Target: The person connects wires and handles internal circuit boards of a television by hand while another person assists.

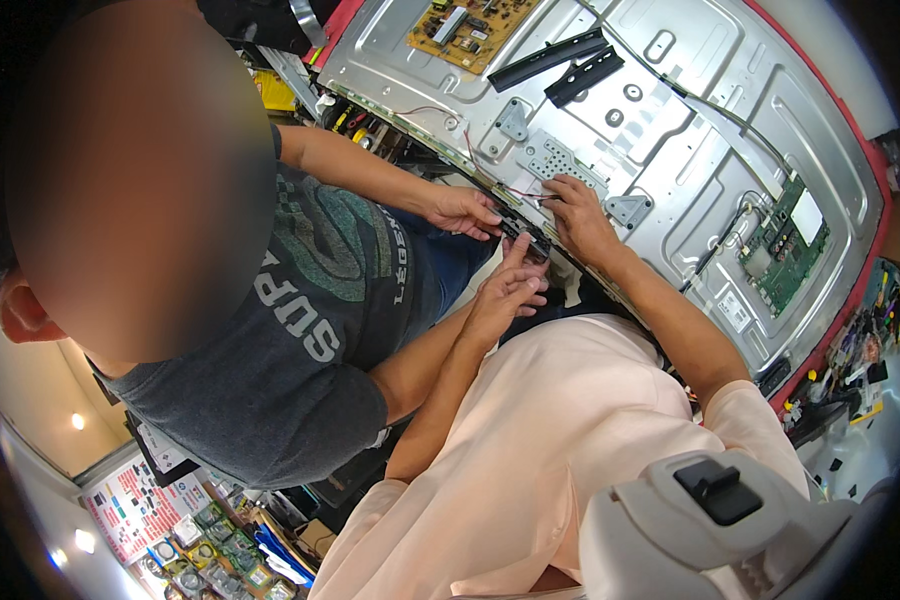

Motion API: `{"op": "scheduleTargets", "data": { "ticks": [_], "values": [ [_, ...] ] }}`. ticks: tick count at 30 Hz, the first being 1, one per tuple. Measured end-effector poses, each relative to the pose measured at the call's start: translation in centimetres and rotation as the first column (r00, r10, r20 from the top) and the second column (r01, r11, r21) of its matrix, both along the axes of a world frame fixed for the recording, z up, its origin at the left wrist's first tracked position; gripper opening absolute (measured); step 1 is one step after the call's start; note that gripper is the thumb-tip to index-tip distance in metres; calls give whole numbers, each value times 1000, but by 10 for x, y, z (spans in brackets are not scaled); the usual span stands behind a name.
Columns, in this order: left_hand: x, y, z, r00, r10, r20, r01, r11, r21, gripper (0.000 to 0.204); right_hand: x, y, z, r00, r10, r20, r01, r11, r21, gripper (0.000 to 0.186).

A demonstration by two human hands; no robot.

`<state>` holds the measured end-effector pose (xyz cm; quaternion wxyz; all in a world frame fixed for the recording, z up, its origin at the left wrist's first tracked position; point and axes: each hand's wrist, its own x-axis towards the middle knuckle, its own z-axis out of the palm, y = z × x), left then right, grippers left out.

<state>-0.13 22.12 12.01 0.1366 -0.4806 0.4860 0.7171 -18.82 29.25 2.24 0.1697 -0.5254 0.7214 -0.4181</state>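
Observation:
My right hand (579, 218) is at the near edge of a large silver metal panel (770, 60), the back of a flat-screen TV. Its fingers are bent and pinch thin dark and red wires (523, 191). My left hand (500, 303) is lower, its fingers closed at a black strip-shaped part (536, 240) along the panel edge. A co-worker's forearm (410, 382) crosses mine there, so the fingers partly overlap. The co-worker's other hand (462, 211) touches the far end of the black part.
On the panel are a tan circuit board (460, 25), a green circuit board (785, 255), two black brackets (550, 62) and a long dark cable (735, 122). The co-worker in a dark shirt (260, 400) stands close on the left. Tools and small parts (850, 375) lie at the right.

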Motion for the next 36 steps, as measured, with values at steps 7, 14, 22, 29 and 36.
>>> {"op": "scheduleTargets", "data": {
  "ticks": [7,14,22,29,36],
  "values": [
    [3,2,-3,998,52,31,-53,998,26,33,0,0,0,1000,-6,-8,6,1000,-25,29],
    [5,3,-3,998,60,11,-60,998,22,35,0,0,2,1000,-10,-10,10,1000,-17,28],
    [7,4,-7,999,45,30,-45,999,10,36,0,0,1,1000,-3,-2,3,1000,-14,28],
    [-3,6,17,991,-133,-11,131,985,-109,48,3,-7,-19,996,-55,-67,46,991,-128,23],
    [17,-27,6,962,-253,-105,239,962,-129,77,21,-4,4,991,-74,-110,65,994,-87,25]
  ]
}}
